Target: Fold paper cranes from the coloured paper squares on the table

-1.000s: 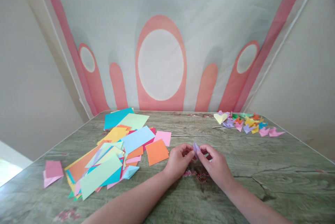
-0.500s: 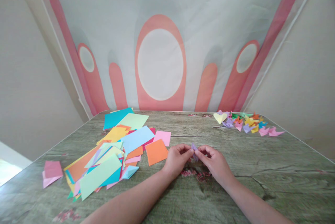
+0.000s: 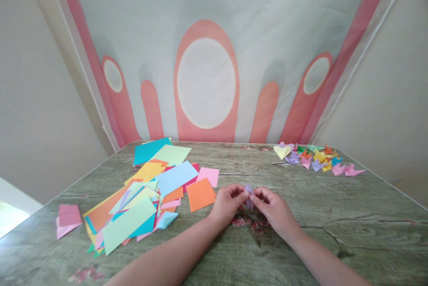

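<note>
- Left hand [image 3: 224, 206]: thumb and fingers pinched together, gripping one side of a small purple folded paper [image 3: 248, 186].
- Right hand [image 3: 278, 211]: pinching the same paper from its own side, so I see the two hands nearly meeting at the fingertips.
- The purple paper stands between them, a narrow point sticking up above the thumbs and another showing below.
- Just under the hands, a reddish flower print [image 3: 250, 223] marks the wood-patterned worktop [image 3: 361, 250].
- Right beside the left hand, on its outer side, lies an orange sheet [image 3: 200, 194]; a pink square [image 3: 208, 176] sits a little beyond it.
- Further left of that hand there's a loose heap of coloured paper, with a light blue sheet [image 3: 177, 178] and a pale green sheet [image 3: 129, 223] on top, and a pale blue folded piece [image 3: 167, 220] at its near edge.
- Well out to the left hand's side, apart from the heap, is a dark pink folded paper [image 3: 69, 215].
- Beyond the right hand, near the far edge, I can see a cluster of little folded shapes [image 3: 321, 157], a pale yellow heart [image 3: 281, 151] among them.
</note>
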`<state>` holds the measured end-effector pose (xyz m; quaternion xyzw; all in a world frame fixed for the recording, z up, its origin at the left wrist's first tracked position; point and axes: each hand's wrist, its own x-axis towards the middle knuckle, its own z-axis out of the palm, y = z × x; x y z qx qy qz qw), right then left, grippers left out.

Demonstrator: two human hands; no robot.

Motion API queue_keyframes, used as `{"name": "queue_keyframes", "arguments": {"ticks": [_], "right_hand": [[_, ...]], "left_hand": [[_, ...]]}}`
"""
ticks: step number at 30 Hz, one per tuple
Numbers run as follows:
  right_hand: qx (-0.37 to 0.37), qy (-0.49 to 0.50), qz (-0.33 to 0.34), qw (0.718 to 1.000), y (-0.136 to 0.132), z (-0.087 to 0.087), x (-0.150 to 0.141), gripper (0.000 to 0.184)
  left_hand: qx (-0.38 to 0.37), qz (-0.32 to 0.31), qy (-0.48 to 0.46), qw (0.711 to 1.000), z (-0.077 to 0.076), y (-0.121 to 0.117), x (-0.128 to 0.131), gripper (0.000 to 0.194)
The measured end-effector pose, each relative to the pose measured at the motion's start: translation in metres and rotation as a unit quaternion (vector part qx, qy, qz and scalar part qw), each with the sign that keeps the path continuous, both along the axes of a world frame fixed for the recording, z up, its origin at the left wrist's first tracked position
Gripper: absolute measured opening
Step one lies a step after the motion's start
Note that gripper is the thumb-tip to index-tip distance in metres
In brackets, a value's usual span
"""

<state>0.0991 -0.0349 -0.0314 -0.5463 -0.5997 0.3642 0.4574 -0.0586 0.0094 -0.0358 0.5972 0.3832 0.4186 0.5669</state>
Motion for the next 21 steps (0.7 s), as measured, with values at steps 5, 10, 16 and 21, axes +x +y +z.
{"name": "queue_keyframes", "arguments": {"ticks": [5, 10, 16, 21], "right_hand": [[-0.006, -0.006, 0.008, 1.0, -0.0012, 0.0022, -0.0028, 0.032], [-0.009, -0.004, 0.023, 1.0, -0.0033, 0.0053, -0.0056, 0.035], [-0.005, 0.013, 0.011, 1.0, -0.0051, 0.0066, -0.0055, 0.036], [0.002, 0.042, -0.025, 0.999, -0.0021, 0.0055, 0.0026, 0.038]], "left_hand": [[0.011, 0.021, 0.005, 1.0, 0.0023, -0.0007, -0.0006, 0.028], [0.013, 0.031, -0.005, 0.999, 0.0062, -0.0035, 0.0002, 0.026], [-0.005, 0.017, -0.029, 0.999, 0.0077, -0.0048, 0.0017, 0.032], [-0.029, -0.014, -0.026, 0.999, 0.0092, -0.0059, 0.0018, 0.034]]}}
